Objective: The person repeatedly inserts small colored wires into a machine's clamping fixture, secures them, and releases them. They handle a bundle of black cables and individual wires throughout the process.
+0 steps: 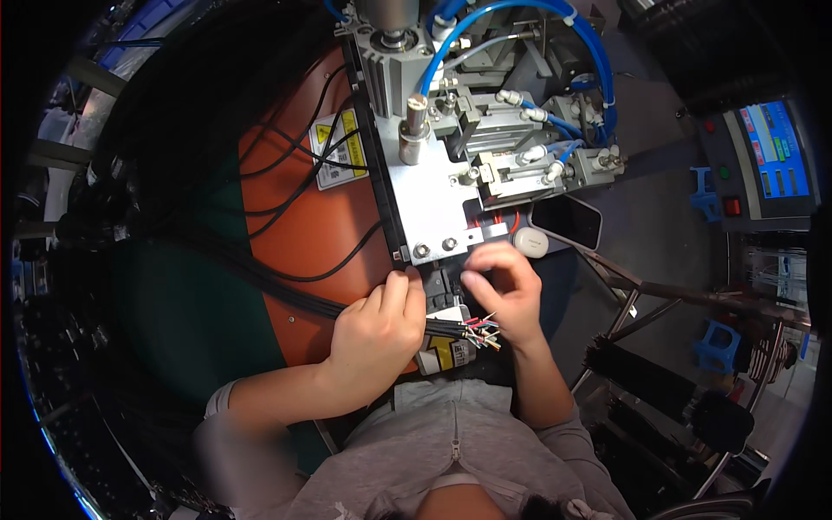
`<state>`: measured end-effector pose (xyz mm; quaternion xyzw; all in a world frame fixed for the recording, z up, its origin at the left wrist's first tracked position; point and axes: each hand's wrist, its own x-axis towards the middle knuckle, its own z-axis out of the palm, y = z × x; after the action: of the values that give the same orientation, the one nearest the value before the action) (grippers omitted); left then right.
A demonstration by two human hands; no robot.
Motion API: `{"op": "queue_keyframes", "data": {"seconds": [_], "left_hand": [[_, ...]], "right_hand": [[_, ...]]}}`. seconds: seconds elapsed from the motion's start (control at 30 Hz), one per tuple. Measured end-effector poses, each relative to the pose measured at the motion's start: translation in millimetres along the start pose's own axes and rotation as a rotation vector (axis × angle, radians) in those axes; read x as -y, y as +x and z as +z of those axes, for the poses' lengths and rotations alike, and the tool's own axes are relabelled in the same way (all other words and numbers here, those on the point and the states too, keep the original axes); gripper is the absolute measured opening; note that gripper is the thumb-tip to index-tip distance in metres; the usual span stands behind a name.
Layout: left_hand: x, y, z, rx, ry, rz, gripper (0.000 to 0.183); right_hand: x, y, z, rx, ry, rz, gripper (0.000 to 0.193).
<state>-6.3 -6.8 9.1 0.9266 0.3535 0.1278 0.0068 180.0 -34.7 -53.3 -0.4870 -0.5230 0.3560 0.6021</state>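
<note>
A bundle of black cables runs in from the left and passes under my left hand, whose fingers are curled closed around it. On the other side, the cut ends fan out as thin coloured wires in red, white, blue and yellow. The left thumb and fingertips rest at the front end of a metal pneumatic machine. My right hand is beside that end, its thumb and forefinger bent toward each other. Anything between those fingertips is too small or blurred to tell. A black block sits between the hands.
Single black cables loop over an orange surface into the machine's left side. Blue air hoses arch over its back. Right of it lie a phone and a white rounded case. A control screen stands at far right.
</note>
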Motion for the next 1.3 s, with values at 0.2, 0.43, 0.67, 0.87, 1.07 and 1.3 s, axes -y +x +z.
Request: {"op": "queue_keyframes", "data": {"seconds": [0.2, 0.43, 0.67, 0.87, 1.07, 1.3], "left_hand": [[8.9, 4.8, 4.5, -0.191, -0.255, 0.109, 0.02], [9.9, 7.0, 5.2, -0.242, -0.38, 0.17, 0.025], [10.1, 8.9, -0.8, -0.276, -0.458, 0.133, 0.027], [12.7, 6.9, -4.3, -0.274, -0.553, 0.083, 0.025], [17.0, 10.5, -2.9, -0.538, -0.365, 0.178, 0.027], [14.8, 8.2, 1.4, -0.453, -0.29, 0.2, 0.021]], "right_hand": [[9.0, -3.1, -16.0, 0.271, 0.239, -0.138, 0.021], [22.9, 0.1, -10.5, 0.262, 0.224, -0.284, 0.025], [13.7, -9.5, 3.3, 0.152, 0.444, -0.109, 0.029], [25.6, -4.7, 2.5, 0.142, 0.195, -0.058, 0.026], [28.9, -7.6, 13.8, -0.05, 0.471, -0.048, 0.029], [36.9, 2.2, 22.7, -0.03, 0.177, -0.289, 0.028]]}}
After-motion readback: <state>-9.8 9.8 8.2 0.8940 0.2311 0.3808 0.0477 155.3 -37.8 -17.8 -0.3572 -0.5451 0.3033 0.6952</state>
